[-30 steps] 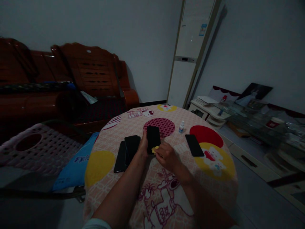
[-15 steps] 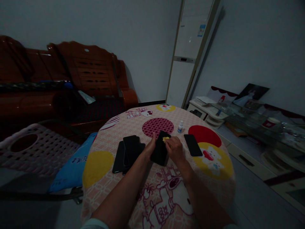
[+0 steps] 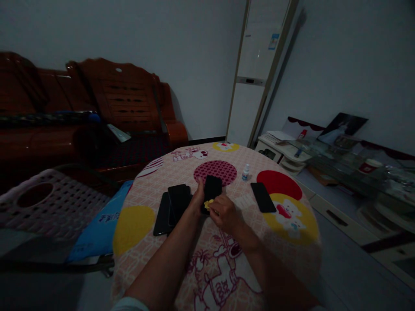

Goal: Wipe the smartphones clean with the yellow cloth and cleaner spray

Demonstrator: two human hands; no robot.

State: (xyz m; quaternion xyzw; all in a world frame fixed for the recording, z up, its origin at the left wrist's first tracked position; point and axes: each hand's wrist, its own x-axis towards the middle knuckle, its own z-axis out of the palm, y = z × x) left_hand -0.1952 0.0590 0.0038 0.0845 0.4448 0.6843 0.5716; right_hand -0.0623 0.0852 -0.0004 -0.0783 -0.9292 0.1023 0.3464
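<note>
My left hand (image 3: pixel 197 199) grips a black smartphone (image 3: pixel 213 185) by its left edge, with the screen facing up. In my right hand (image 3: pixel 224 211), closed fingers pinch a small yellow cloth (image 3: pixel 208 204) that lies against the lower part of the screen. Left of my hands, several dark devices lie overlapped in a pile, a phone (image 3: pixel 177 196) on top of a larger tablet-like one (image 3: pixel 161 222). Another black phone (image 3: pixel 263 197) lies flat to the right. A small white bottle (image 3: pixel 245 172) with a blue label stands upright behind it.
Everything rests on a round table with a patterned cloth (image 3: pixel 155 177). A wooden bench (image 3: pixel 126 99) is at the back left, with a woven chair (image 3: pixel 65 198) and a blue bag (image 3: pixel 97 229) nearer. A cabinet with a glass shelf (image 3: pixel 340 160) runs along the right.
My right hand has slid the yellow cloth from the upper part of the phone's screen toward its lower end. The held phone has shifted slightly left and turned more upright in view.
</note>
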